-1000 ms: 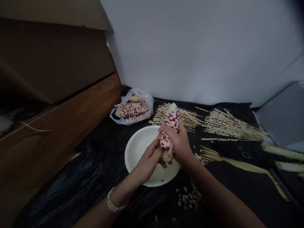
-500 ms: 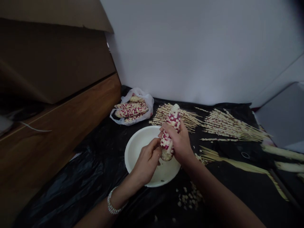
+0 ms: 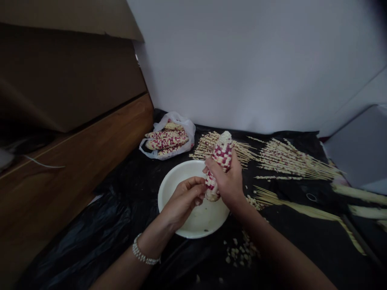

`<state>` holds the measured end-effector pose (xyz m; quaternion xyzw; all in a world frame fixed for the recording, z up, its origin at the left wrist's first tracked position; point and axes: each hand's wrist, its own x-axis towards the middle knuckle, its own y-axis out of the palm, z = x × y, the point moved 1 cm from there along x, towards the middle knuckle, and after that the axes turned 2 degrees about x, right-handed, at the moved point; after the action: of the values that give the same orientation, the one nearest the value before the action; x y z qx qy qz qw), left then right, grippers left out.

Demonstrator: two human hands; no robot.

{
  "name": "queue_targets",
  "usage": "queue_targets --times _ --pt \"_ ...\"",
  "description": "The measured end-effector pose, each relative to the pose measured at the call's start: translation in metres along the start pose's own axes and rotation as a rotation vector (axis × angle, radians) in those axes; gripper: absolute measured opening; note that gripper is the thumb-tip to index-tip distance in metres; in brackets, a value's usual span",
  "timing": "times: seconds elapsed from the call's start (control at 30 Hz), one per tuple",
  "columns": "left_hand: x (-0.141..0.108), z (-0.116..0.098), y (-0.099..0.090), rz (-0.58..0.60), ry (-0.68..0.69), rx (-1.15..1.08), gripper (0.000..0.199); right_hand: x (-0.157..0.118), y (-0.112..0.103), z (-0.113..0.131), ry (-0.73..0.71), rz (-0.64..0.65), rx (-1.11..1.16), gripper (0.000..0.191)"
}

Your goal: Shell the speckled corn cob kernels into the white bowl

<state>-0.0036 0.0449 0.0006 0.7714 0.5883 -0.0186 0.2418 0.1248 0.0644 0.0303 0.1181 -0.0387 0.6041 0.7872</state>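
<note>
A red-and-white ear of corn (image 3: 222, 158) is held upright, tip tilted away, over a white basin (image 3: 165, 181). My right hand (image 3: 228, 181) is wrapped round its middle and right side, thumb across the front. At the lower left of the ear is my left hand (image 3: 184, 201), fingers curled and thumb tip against the kernels near the butt end. Whatever those fingertips pinch is too small to make out. A few small dark bits lie in the basin.
Behind the basin, a white plastic bag (image 3: 190, 129) holds several ears of corn (image 3: 167, 142). Skewers threaded with kernels (image 3: 281, 157) lie to the right, near bare skewers (image 3: 269, 196). Loose kernels (image 3: 242, 253) are scattered on black plastic sheeting (image 3: 121, 229). A wooden board (image 3: 115, 133) stands left.
My left hand has shifted slightly left, its fingers changing position by the butt end. The ear has turned a little and tipped right in my right hand.
</note>
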Motion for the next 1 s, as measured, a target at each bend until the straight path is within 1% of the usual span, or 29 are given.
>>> queue_targets --times 0.1,0.17,0.3,0.37,0.43,0.53,0.6,0.67,0.73,0.9,1.0 --pt "0.001 0.003 0.000 -0.019 0.055 0.064 0.014 -0.002 0.001 -0.001 -0.077 0.000 -0.083 0.034" --pt "0.001 0.004 0.002 -0.047 0.102 0.119 0.012 -0.002 0.002 -0.002 -0.081 -0.002 -0.091 0.034" --pt "-0.002 0.005 0.008 -0.150 0.240 0.247 0.017 0.001 0.004 -0.005 0.036 0.009 0.022 0.036" --pt "-0.005 0.005 0.011 -0.197 0.321 0.305 0.016 0.002 0.004 -0.006 0.078 0.002 0.061 0.037" --pt "-0.008 0.006 0.011 -0.239 0.416 0.407 0.013 0.002 0.004 -0.006 0.081 -0.010 0.063 0.036" --pt "-0.011 0.007 0.008 -0.291 0.567 0.629 0.008 0.002 0.005 -0.005 0.076 -0.026 0.056 0.035" --pt "-0.012 0.008 0.006 -0.299 0.623 0.701 0.006 0.002 0.005 -0.005 0.086 -0.035 0.076 0.036" --pt "-0.011 0.008 0.005 -0.293 0.619 0.671 0.004 0.003 0.004 -0.004 0.096 -0.030 0.092 0.037" --pt "-0.010 0.007 0.007 -0.286 0.577 0.579 0.005 0.004 0.004 -0.004 0.077 -0.025 0.078 0.037" --pt "-0.007 0.001 0.012 -0.238 0.449 0.291 0.014 0.002 0.002 -0.004 -0.050 -0.025 -0.014 0.033" --pt "-0.006 0.000 0.013 -0.216 0.426 0.215 0.014 -0.002 0.003 -0.004 -0.122 -0.001 -0.076 0.033"
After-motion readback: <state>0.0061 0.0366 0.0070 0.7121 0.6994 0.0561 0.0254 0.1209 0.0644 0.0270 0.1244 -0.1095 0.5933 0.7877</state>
